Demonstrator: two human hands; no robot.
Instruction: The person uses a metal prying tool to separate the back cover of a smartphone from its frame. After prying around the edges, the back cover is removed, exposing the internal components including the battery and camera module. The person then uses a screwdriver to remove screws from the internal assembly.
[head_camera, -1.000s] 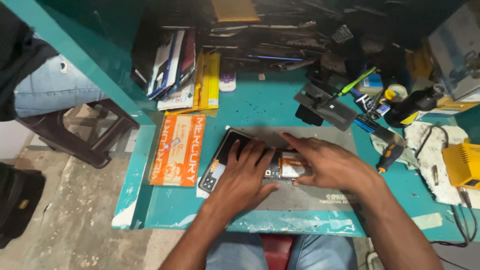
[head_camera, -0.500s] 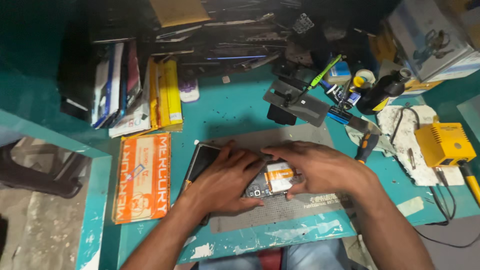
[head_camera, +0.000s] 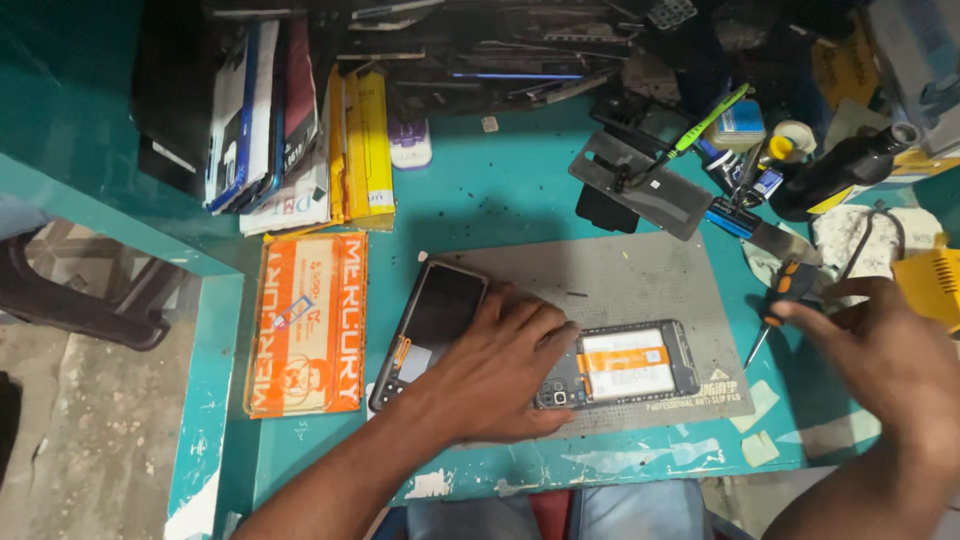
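Left hand (head_camera: 495, 375) lay flat, fingers spread, pinning the opened phone (head_camera: 610, 365) on the grey mat (head_camera: 640, 275), while right hand (head_camera: 885, 355) hovered half-open and empty just right of that mat, near the screwdriver (head_camera: 780, 300).

Opened phone (head_camera: 625, 365) flat beside screwdriver (head_camera: 778, 300)

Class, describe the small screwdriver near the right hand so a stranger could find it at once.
Start at the grey work mat on the teal bench. Just off its right edge, by the right hand, lies the screwdriver. Alone among the tools there, it has a black-and-orange handle and a thin tip pointing down-left.
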